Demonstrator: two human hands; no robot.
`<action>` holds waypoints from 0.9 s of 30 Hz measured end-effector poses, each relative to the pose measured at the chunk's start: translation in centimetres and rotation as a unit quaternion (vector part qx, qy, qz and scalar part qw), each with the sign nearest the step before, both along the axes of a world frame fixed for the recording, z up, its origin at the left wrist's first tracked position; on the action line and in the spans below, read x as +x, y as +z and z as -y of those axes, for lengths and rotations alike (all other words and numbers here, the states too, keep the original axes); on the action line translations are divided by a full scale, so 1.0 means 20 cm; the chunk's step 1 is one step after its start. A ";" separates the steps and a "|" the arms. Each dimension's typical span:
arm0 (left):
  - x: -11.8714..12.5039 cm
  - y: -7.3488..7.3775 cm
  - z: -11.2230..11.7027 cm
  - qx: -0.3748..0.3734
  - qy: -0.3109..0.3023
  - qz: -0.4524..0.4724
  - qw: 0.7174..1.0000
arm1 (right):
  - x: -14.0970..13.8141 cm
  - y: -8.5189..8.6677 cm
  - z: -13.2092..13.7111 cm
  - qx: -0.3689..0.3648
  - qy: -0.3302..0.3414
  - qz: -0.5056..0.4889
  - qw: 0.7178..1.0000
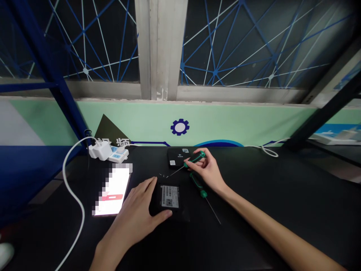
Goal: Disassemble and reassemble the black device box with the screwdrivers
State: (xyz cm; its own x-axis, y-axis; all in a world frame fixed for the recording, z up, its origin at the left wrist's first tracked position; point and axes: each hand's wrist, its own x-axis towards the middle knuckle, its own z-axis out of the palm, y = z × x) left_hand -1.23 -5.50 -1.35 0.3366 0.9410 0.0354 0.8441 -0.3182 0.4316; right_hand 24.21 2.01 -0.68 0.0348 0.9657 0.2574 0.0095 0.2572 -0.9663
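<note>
My left hand (135,214) spans a flat black device (158,199) with a white barcode label (170,196) on its top, thumb and fingers on either side of the label. My right hand (204,169) grips a green-and-black screwdriver (194,158) whose thin shaft points left, above the table and clear of the device. Several tiny pale specks (163,175) lie between that tip and the device; they are too small to identify. A second black device (176,158) lies just beyond my right fingers. Another green-handled screwdriver (202,193) rests on the table below my right wrist.
A phone (112,192) with a bright, pixelated screen lies left of my left hand. Behind it stand a white power strip (118,153) and plug (100,149), with a white cable (70,188) curving along the left. A blue metal frame (67,101) stands at left.
</note>
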 end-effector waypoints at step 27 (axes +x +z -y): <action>0.00 0.00 0.00 -0.007 0.004 0.012 1.000 | -0.04 -0.01 0.03 0.023 0.030 0.030 0.999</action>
